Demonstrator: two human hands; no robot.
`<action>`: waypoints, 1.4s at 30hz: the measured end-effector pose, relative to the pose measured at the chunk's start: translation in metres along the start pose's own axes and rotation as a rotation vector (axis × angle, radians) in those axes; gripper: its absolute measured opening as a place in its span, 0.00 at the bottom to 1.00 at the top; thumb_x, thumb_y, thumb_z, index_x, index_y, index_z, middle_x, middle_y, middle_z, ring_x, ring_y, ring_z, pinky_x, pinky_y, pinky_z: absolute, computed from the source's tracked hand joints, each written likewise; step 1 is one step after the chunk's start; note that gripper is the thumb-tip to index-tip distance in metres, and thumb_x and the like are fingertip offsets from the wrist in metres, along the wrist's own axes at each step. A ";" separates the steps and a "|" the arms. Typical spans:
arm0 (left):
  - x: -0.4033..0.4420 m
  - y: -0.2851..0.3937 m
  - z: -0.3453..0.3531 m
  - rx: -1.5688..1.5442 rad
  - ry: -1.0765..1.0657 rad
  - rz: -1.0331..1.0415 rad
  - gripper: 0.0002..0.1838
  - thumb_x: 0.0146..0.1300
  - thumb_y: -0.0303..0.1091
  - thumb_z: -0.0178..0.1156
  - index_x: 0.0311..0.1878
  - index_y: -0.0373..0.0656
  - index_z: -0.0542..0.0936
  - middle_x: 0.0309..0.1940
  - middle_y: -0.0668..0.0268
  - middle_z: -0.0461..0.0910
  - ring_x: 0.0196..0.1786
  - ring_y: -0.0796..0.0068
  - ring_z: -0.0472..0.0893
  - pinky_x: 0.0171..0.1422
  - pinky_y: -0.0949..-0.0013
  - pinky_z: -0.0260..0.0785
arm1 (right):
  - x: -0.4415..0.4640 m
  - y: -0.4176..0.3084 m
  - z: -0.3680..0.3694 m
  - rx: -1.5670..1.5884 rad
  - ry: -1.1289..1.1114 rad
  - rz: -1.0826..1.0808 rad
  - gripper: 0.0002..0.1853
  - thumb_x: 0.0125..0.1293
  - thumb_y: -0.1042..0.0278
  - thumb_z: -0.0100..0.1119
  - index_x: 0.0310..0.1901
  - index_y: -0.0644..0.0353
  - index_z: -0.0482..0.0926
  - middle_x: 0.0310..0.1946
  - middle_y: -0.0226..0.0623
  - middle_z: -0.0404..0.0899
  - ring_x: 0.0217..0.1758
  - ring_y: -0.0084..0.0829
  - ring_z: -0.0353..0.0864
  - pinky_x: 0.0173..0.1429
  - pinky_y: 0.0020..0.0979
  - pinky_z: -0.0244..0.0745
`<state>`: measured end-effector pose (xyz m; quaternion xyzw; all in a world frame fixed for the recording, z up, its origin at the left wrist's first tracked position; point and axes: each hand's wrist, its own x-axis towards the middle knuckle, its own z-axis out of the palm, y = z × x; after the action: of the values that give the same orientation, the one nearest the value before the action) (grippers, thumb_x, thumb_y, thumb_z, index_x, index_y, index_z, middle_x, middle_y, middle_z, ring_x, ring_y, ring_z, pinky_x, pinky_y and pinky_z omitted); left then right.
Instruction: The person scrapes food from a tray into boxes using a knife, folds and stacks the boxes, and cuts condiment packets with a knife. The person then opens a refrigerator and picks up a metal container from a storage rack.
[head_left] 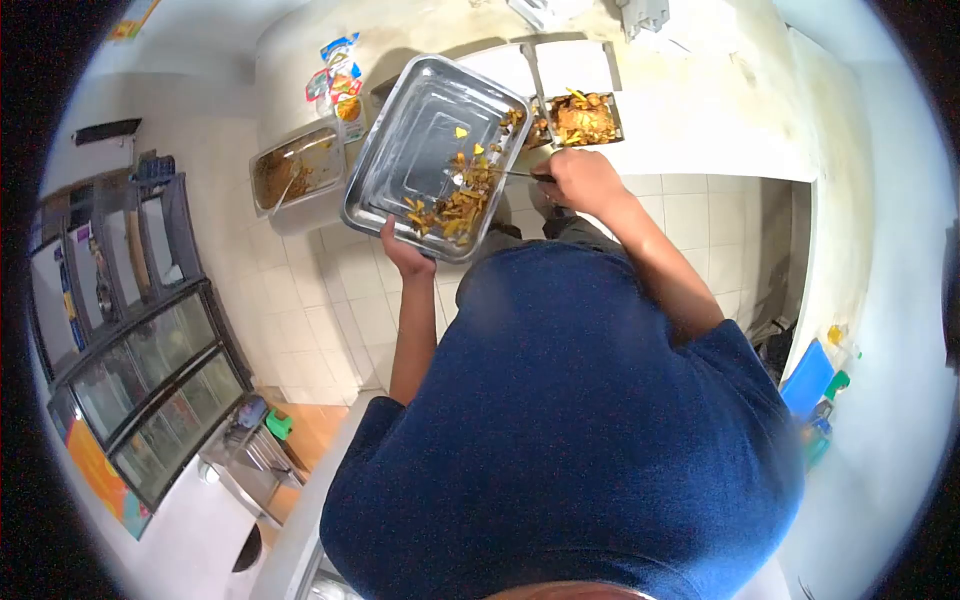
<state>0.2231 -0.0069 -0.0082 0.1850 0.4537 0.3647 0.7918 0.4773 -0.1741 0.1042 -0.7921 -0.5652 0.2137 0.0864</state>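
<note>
A large rectangular tray, tilted toward its near right corner, is held up by my left hand, which grips its near left edge. Cooked food pieces, brown and yellow, have gathered along the tray's right side and near corner. My right hand is closed round the handle of a spoon, whose bowl rests among those pieces. Just beyond the right hand stands a takeaway box filled with browned food. A second box beside it is partly hidden by the tray.
Left of the tray, another rectangular pan holds brown food and a utensil. Colourful packets lie behind it on the counter. A dark shelf rack stands at the far left. Bottles are at the right.
</note>
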 end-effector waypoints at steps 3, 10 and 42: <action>0.003 0.001 -0.006 -0.042 0.031 0.002 0.29 0.69 0.47 0.48 0.68 0.42 0.66 0.64 0.61 0.72 0.65 0.59 0.72 0.71 0.55 0.61 | 0.008 -0.011 0.002 -0.038 -0.044 -0.066 0.07 0.59 0.67 0.58 0.30 0.58 0.84 0.31 0.45 0.85 0.35 0.46 0.86 0.38 0.45 0.81; 0.000 0.007 -0.013 -0.089 0.073 0.012 0.30 0.68 0.47 0.50 0.68 0.40 0.66 0.63 0.60 0.72 0.64 0.58 0.72 0.70 0.55 0.62 | 0.024 -0.031 0.002 -0.125 -0.119 -0.104 0.07 0.60 0.67 0.57 0.32 0.57 0.85 0.30 0.44 0.85 0.33 0.46 0.86 0.38 0.44 0.82; 0.014 0.014 -0.029 -0.137 0.046 0.008 0.30 0.66 0.44 0.51 0.68 0.41 0.64 0.61 0.58 0.71 0.64 0.57 0.72 0.68 0.53 0.63 | 0.044 -0.024 0.037 -0.017 -0.092 0.159 0.13 0.60 0.62 0.60 0.36 0.65 0.83 0.36 0.49 0.84 0.41 0.49 0.85 0.45 0.47 0.81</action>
<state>0.1970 0.0115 -0.0230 0.1238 0.4450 0.4022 0.7905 0.4518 -0.1289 0.0697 -0.8247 -0.5055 0.2510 0.0364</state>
